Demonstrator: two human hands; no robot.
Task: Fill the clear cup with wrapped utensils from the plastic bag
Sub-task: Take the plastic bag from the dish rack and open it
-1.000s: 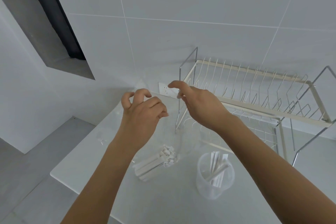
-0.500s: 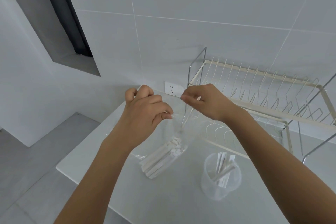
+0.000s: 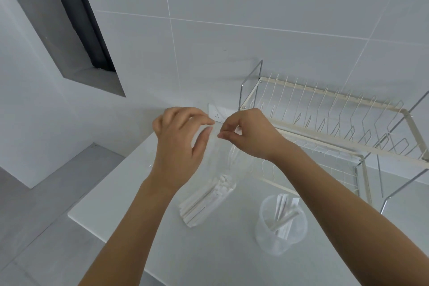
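A clear plastic bag (image 3: 220,158) hangs above the white counter, with a bundle of white wrapped utensils (image 3: 206,199) lying in its bottom. My right hand (image 3: 246,134) pinches the bag's top edge between thumb and fingers. My left hand (image 3: 181,144) is right beside it at the bag's mouth, fingers loosely spread with thumb and forefinger apart; whether it still touches the film is hard to tell. The clear cup (image 3: 281,225) stands upright on the counter to the right of the bag, with several wrapped utensils leaning inside it.
A cream and metal dish rack (image 3: 325,123) stands at the back right, close behind the cup. A wall socket (image 3: 217,112) sits behind my hands. The counter's (image 3: 111,193) left edge drops to a grey floor. A dark recess is in the left wall.
My hands have drawn together at the top of the bag. The left hand's fingers have loosened from a pinch to a spread pose. The view has shifted slightly.
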